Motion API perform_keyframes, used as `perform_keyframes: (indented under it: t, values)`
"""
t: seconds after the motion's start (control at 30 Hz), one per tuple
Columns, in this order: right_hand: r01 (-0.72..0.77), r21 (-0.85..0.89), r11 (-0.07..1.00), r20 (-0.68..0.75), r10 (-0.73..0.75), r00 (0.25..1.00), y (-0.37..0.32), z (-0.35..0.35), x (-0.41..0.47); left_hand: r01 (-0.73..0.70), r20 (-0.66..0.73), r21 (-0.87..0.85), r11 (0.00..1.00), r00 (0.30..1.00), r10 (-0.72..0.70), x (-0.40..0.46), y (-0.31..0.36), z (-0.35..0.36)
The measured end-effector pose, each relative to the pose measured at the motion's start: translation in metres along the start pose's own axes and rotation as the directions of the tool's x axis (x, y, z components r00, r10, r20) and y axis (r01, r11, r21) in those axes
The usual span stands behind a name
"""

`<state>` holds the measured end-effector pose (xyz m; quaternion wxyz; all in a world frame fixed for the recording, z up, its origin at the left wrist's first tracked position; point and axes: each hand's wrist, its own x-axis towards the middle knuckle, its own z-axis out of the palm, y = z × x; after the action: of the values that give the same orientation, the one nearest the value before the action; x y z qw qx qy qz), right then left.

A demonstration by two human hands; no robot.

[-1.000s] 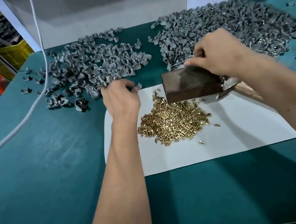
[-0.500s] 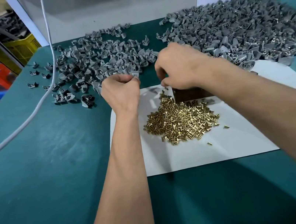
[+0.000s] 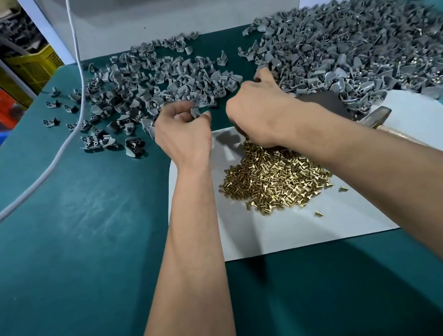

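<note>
Grey pile (image 3: 356, 53) is now reached by the right hand (image 3: 261, 115) (grip unclear); a curved part (image 3: 195, 112) is pinched by the left hand (image 3: 183, 136).

Grey plastic parts (image 3: 368, 42), brass-gold rivets (image 3: 274, 179), white sheet (image 3: 297, 231), teal table (image 3: 65, 236)

Plenty of open green mat (image 3: 68, 250) is sitting near and left of me, with only the white cable (image 3: 42, 178) snaking across it. Farther back it's getting tight: the left pile of grey parts (image 3: 158, 90) and the right pile (image 3: 354, 45) are leaving just a narrow green strip between them. The left hand (image 3: 183, 133) and right hand (image 3: 261, 112) are crowding that gap. The brass rivet heap (image 3: 274, 179) is hogging the middle of the white sheet (image 3: 283, 233), and the dark block (image 3: 323, 102) is blocking the right.
</note>
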<state>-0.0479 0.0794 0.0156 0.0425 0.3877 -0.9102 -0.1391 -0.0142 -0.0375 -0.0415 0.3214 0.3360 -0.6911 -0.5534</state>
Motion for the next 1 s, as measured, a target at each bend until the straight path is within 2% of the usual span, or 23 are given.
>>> perform_keyframes:
  t: [0.23, 0.83, 0.93, 1.0]
  values:
    - [0.131, 0.022, 0.991, 0.044, -0.132, 0.990, -0.009, -0.006, -0.006, 0.015, -0.044, -0.002, 1.000, 0.999, -0.015, -0.002, 0.001, -0.001]
    - [0.125, 0.141, 0.982, 0.173, -0.149, 0.974, -0.013, -0.008, -0.022, 0.144, 0.078, -0.180, 0.973, 0.988, -0.132, -0.005, 0.006, 0.002]
    - [0.151, 0.161, 0.975, 0.140, -0.174, 0.975, -0.009, -0.008, -0.026, 0.153, 0.105, -0.201, 0.968, 0.985, -0.134, -0.005, 0.006, 0.003]
    - [0.159, 0.241, 0.957, 0.070, -0.181, 0.981, -0.003, -0.008, -0.029, 0.150, 0.129, -0.236, 0.960, 0.984, -0.122, -0.004, 0.007, 0.003]
